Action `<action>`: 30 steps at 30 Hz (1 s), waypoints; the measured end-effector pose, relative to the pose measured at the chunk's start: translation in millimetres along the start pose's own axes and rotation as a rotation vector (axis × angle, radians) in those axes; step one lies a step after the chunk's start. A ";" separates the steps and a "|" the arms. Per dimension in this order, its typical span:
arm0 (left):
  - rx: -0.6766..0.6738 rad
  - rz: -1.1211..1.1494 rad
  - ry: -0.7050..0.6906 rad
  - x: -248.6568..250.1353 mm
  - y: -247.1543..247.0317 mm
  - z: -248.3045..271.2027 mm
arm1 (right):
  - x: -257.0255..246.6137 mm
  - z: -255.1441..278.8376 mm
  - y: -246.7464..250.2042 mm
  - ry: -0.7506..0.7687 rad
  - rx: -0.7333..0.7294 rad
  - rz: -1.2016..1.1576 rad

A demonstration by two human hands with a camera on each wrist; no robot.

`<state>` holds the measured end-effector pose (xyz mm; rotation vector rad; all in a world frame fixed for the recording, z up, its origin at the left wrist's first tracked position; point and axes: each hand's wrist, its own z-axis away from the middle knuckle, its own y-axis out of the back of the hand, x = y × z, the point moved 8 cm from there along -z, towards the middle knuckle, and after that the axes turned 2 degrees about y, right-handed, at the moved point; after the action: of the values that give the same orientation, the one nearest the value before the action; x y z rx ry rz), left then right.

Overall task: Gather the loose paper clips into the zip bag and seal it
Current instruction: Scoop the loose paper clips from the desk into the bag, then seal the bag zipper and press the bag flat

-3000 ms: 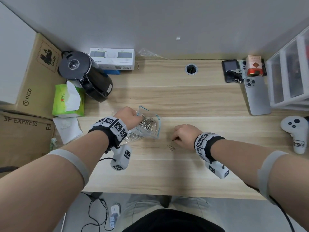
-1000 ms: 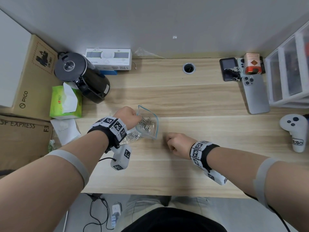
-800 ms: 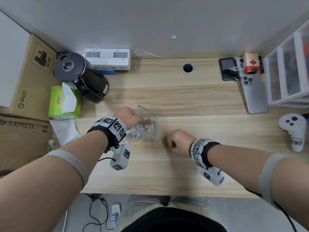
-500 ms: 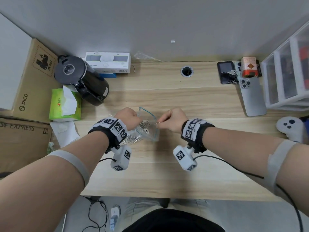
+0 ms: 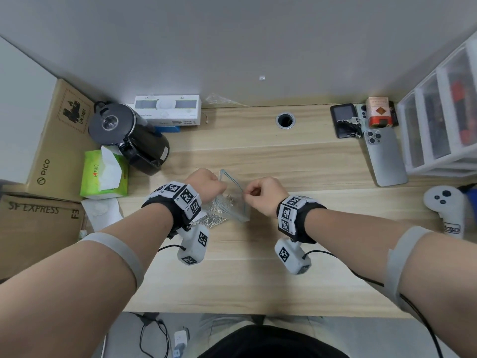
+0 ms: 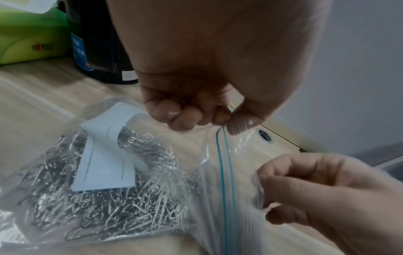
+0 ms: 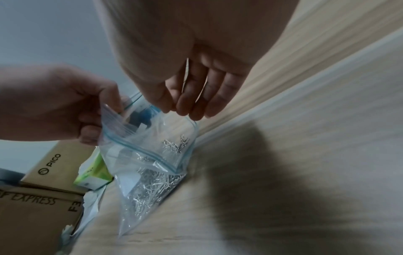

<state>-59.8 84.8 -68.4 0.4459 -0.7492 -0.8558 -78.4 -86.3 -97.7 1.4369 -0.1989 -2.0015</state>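
Observation:
A clear zip bag [image 5: 238, 210] with a blue zip line lies mid-desk, its mouth held up. My left hand [image 5: 206, 186] pinches the bag's lip [image 6: 220, 136] between thumb and fingers. A heap of silver paper clips [image 6: 113, 198] and a white card [image 6: 104, 163] fill its lower part. My right hand [image 7: 185, 112] hovers at the open mouth with fingertips bunched together and nothing visible between them. Just below it, a small cluster of clips [image 7: 174, 144] sits inside the bag [image 7: 139, 155]. I see no loose clips on the desk.
A black kettle [image 5: 129, 135] and a green tissue pack [image 5: 103, 174] stand left of the bag. A phone [image 5: 386, 156], a white controller [image 5: 446, 208] and a plastic drawer unit [image 5: 444, 120] are at the right. Cardboard boxes [image 5: 41, 223] flank the desk's left edge.
My right hand picked clips off the desk, rose and swung left to the bag's mouth. A small cluster of clips now lies inside. My left hand has kept its hold on the lip.

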 end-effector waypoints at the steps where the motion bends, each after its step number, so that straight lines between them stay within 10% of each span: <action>1: -0.005 0.014 -0.004 4.7 -0.4 0.7 | 3.3 0.5 3.2 -0.015 0.022 -0.019; 7: -0.057 0.179 0.035 30.5 -0.9 -0.7 | 15.4 16.4 1.4 -0.256 -0.152 -0.238; 16: -0.026 0.291 0.076 67.3 11.4 -5.2 | 17.9 -2.7 63.4 -0.165 0.093 -0.255; 22: 0.141 0.295 0.107 76.0 34.0 -5.8 | 0.0 2.4 82.1 -0.284 -0.230 -0.325; 30: -0.163 0.746 0.075 86.1 8.7 10.4 | -21.1 -11.4 140.0 -0.271 -0.165 -0.109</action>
<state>-26.1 20.0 -20.9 0.0325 -0.6960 -0.1936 -5.7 -179.3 -18.6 1.0928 -0.0699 -2.2426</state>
